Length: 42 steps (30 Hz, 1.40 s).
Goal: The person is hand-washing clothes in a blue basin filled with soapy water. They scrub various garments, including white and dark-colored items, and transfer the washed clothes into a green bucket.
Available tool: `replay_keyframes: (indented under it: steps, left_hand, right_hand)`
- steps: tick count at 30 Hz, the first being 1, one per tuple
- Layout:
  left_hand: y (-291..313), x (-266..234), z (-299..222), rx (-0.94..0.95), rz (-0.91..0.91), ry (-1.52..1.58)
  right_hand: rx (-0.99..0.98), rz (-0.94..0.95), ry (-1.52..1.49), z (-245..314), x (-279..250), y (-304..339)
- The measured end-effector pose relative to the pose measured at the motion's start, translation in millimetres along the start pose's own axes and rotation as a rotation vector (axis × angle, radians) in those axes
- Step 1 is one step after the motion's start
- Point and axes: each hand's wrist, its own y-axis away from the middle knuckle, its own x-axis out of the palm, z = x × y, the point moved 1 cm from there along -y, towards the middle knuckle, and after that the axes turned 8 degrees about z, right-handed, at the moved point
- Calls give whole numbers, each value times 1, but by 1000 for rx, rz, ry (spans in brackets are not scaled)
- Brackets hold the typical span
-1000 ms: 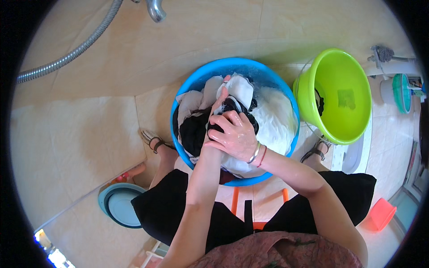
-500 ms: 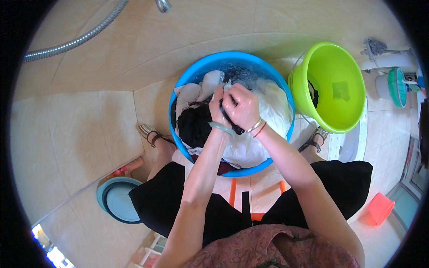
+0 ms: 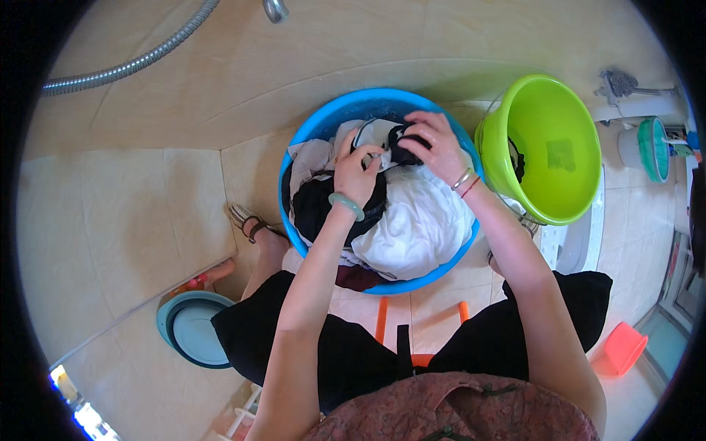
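Loose grip over a crowded basin

From my end, the black-and-white cloth [image 3: 397, 147] sits between the two hands, over the far half of the blue basin [image 3: 412, 285]. My left hand [image 3: 357, 173] pinches the near side of it between thumb and fingers, with some fingertips hidden; my right hand [image 3: 437, 151] curls its fingers over the dark part. If the fabric is slick with water, I judge that light pinch the likeliest to fail, dropping the cloth back onto the pile.

I can't tell whether its underside rests on the big white cloth [image 3: 419, 220]; if it does, a pull could drag that along. The black cloth [image 3: 312, 209] lies right against the white one, so loose dye could stain it.

The bangle [image 3: 462, 178] on my right wrist might snag a loose fold, and so might the green bracelet [image 3: 347, 206] on the left.

Farther out, the green bucket [image 3: 500, 140] stands just beside the basin, near my right hand. A wide outward swing could bump it, and a hard tug at the pile could slop any water over the basin's rim onto the floor [image 3: 441, 301].
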Motion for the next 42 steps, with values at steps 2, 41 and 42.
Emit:
replay_keyframes:
  steps: [2,41,42]
  left_hand:
    - [-6,8,-4,-34,128,3]
    - [-1,-11,-56,-166,274,2070]
    - [-2,-17,-55,-155,394,2241]
  right_hand:
    - [82,136,125,-17,21,16]
    - [-129,-2,-266,122,-33,-2]
    - [-162,34,-257,131,-33,5]
